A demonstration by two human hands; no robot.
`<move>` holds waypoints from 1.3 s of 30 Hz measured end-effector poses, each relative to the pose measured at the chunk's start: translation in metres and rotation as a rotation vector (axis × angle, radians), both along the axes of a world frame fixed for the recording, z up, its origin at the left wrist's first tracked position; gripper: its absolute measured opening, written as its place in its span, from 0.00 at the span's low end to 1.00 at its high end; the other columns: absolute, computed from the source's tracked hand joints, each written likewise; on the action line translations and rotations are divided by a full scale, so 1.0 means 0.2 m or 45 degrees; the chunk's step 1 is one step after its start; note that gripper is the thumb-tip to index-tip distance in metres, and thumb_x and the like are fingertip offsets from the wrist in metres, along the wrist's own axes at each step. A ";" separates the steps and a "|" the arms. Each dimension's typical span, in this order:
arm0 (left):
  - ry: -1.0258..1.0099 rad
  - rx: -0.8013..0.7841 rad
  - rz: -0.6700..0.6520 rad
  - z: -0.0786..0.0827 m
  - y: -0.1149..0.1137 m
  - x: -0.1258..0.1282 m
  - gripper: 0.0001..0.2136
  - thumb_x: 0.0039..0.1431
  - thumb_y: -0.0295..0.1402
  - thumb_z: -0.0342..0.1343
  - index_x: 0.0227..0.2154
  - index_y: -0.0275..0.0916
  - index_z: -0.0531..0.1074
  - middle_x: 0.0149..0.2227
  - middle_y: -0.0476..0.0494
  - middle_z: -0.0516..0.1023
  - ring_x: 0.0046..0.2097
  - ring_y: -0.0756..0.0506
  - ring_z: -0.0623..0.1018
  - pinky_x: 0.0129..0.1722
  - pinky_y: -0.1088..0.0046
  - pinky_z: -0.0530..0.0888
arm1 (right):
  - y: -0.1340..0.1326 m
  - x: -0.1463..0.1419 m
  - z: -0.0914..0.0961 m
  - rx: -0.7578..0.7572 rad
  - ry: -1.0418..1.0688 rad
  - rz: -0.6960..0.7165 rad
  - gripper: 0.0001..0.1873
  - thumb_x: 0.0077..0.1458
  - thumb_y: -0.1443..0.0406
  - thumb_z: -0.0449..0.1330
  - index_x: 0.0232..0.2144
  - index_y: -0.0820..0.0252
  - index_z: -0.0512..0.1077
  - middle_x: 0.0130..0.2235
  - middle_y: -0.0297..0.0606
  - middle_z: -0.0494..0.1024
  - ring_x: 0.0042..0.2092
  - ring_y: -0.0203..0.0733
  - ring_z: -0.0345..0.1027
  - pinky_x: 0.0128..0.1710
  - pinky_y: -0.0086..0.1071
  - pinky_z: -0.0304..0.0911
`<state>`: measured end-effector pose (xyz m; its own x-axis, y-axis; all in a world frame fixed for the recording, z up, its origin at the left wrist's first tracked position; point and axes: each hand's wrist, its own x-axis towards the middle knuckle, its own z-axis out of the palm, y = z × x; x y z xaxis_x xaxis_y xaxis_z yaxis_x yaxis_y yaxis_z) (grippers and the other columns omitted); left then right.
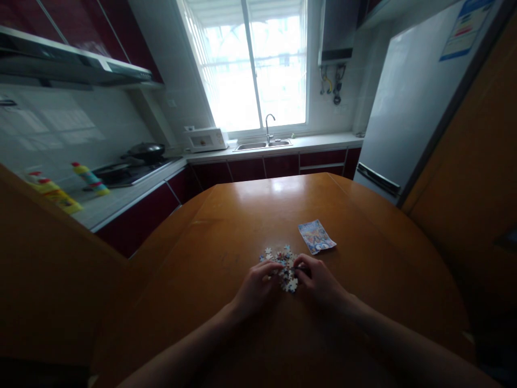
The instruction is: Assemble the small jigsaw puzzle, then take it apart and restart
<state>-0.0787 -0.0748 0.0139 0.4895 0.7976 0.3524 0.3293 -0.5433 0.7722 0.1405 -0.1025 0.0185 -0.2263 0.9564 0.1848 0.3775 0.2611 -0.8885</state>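
Lying between left grip (257, 281) and right grip (322, 279), heaped puzzle pieces (287, 263)

window (278, 70) blown out; fg dim; glare on tbl (234, 226); edges warped

We record a kitchen. Daylight enters through a bright, overexposed window (278, 70) in the far wall (172, 75); we note its glare on the varnished wooden table (194, 215). Below the window we see a steel sink (262, 147) with a tall curved faucet (267, 129), a white microwave (205, 141) to its left. Dark red cabinets (283, 164) run under the pale worktop (323, 141). We log a range hood (72, 67) above the hob (150, 171) at left, a grey refrigerator (416, 97) at right; near part of the table dim
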 end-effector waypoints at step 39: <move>0.026 0.106 0.160 0.00 0.03 -0.01 0.13 0.59 0.24 0.49 0.30 0.38 0.79 0.33 0.43 0.78 0.40 0.45 0.75 0.42 0.69 0.70 | 0.02 -0.02 -0.03 -0.016 0.259 -0.207 0.04 0.58 0.62 0.55 0.35 0.56 0.63 0.26 0.30 0.72 0.27 0.38 0.67 0.27 0.29 0.58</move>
<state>-0.0798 -0.0683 0.0131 0.3952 0.8214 0.4113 0.4138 -0.5589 0.7186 0.1371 -0.0977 0.0129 -0.0286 0.9797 0.1984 0.2266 0.1996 -0.9533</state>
